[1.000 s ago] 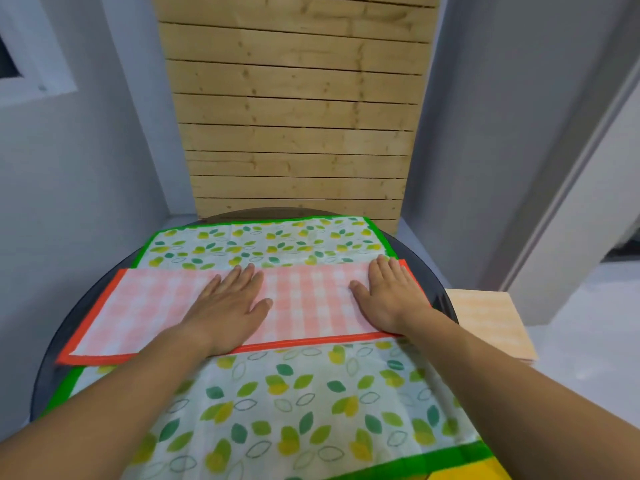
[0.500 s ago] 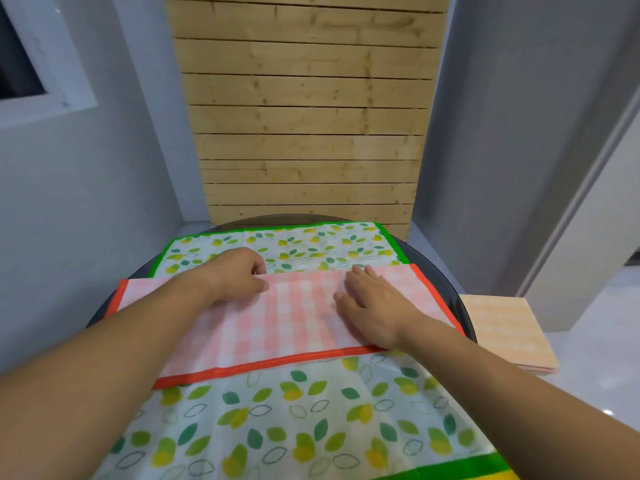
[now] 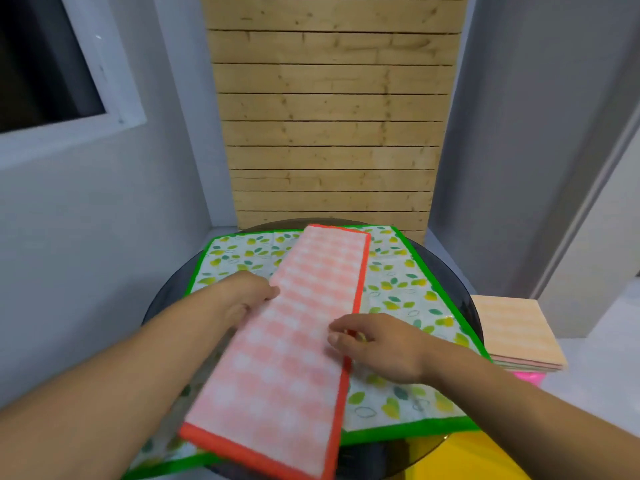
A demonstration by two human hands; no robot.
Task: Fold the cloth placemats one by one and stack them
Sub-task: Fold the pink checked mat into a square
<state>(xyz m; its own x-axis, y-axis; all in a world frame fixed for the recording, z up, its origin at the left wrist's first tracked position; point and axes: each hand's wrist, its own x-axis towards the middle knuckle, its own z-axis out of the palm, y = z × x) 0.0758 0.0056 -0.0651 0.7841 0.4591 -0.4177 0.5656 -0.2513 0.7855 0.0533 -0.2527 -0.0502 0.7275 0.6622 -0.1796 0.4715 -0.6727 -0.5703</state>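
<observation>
A pink checked placemat (image 3: 298, 341) with an orange-red border, folded into a long strip, lies lengthwise from near to far on a leaf-print placemat (image 3: 408, 296) with a green border. My left hand (image 3: 247, 297) grips the strip's left edge at its middle. On the right edge, my right hand (image 3: 377, 341) pinches the border with curled fingers. The near end of the strip looks slightly raised and blurred.
Both mats rest on a round dark glass table (image 3: 460, 289). A stack of folded placemats (image 3: 516, 330), orange checked on top and pink below, sits on a low surface to the right. A wooden slat panel (image 3: 332, 133) stands behind the table. Something yellow (image 3: 460, 459) shows under the near table edge.
The pink strip has turned from lying crosswise to lying lengthwise. My hands went from pressing flat on it to gripping its left and right edges.
</observation>
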